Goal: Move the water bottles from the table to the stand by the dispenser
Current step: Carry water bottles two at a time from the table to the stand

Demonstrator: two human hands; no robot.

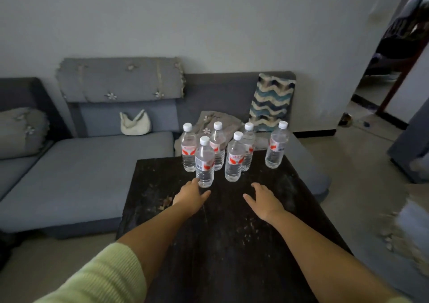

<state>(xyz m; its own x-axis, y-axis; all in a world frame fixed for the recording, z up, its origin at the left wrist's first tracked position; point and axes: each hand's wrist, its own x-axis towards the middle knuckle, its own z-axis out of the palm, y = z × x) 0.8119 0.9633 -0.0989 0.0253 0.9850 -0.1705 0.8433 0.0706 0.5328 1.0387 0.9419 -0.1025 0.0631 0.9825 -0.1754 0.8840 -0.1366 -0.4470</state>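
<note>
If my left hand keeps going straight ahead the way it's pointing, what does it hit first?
Most likely the nearest bottle: your left hand points up the table with fingertips already at its base, possibly touching; depth is unclear.

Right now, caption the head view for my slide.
Both open hands, left and right, reach toward six upright water bottles on a dark table.

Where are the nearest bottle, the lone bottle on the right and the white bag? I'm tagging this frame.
Nearest bottle (204,163): head view, on its label.
Lone bottle (276,147): head view, mid-body, at the label.
White bag (135,125): head view, middle of its body, on the sofa seat.
</note>
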